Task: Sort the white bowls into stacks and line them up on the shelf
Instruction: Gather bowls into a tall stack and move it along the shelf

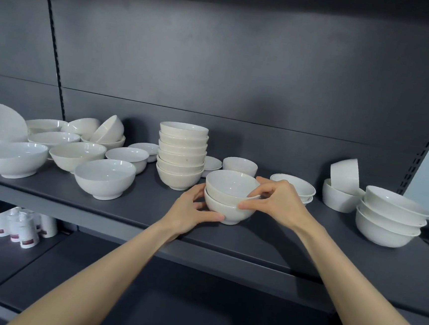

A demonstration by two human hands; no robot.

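Two nested bowls [228, 197] stand at the front of the shelf [126, 211]. My left hand [191, 209] curls round the lower; my right hand [278, 196] pinches the upper rim. I'm mid-stack; next, I reckon, seat them square, then slide them beside the tall stack [181, 157].

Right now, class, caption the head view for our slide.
Left hand and right hand grip a two-bowl stack beside a six-bowl stack on the shelf.
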